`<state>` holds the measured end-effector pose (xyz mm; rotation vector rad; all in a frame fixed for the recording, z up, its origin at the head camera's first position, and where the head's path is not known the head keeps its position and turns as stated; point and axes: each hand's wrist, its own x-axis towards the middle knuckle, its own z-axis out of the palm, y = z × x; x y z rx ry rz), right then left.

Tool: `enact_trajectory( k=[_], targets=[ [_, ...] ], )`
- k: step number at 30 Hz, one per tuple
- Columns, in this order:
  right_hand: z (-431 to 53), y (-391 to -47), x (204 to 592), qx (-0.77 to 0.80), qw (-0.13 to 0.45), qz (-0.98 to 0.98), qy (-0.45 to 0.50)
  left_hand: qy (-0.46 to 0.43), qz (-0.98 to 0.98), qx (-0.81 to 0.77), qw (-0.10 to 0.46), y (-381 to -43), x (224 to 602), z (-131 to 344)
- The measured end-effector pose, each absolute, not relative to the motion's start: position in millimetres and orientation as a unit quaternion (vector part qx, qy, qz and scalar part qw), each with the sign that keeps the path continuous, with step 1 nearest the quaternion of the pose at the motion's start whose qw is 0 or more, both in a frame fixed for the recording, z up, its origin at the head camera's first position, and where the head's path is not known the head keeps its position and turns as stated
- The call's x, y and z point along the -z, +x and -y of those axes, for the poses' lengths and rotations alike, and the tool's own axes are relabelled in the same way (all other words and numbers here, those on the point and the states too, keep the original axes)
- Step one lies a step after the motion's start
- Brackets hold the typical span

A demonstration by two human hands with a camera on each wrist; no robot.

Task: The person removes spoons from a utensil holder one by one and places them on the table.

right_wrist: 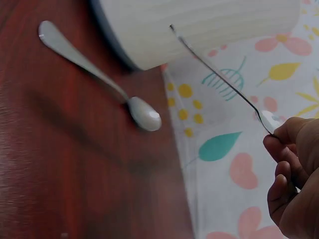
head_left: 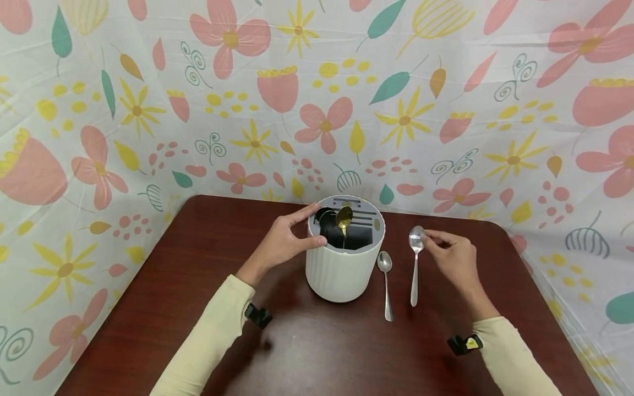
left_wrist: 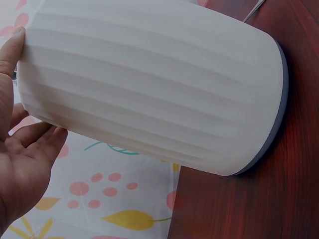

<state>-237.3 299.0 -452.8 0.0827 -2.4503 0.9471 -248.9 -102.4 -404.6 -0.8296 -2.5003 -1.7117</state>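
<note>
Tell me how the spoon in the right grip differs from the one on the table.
The held spoon is raised, its bowl pinched by the right grip; the resting spoon lies on the table, untouched.
In the head view, the resting spoon is nearer the white container; the held spoon is farther right.
Both are silver-coloured.

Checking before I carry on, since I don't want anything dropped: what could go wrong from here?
The right hand pinches the raised silver spoon by its bowl, so it could slip or swivel.
The left hand holds the white utensil holder at its rim; a sideways push might knock the second silver spoon lying close by.
A gold spoon sticks up from the holder's opening, so anything lowered there may clash with it.
</note>
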Motion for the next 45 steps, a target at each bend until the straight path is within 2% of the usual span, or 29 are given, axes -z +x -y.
enact_trajectory(
  k=[8,19,45],
  targets=[
    [-302.4,-237.2,478.5,-0.347,0.226,0.909,0.041,-0.263,0.794,0.547,-0.002,-248.4,404.8,102.8],
    [-304.7,-236.4,491.7,-0.346,0.174,0.921,0.048,-0.258,0.787,0.56,-0.012,-246.9,401.4,101.7],
    [-309.5,-247.2,528.5,-0.324,0.159,0.93,0.066,-0.254,0.786,0.563,-0.007,-246.7,403.8,100.0]
  ],
)
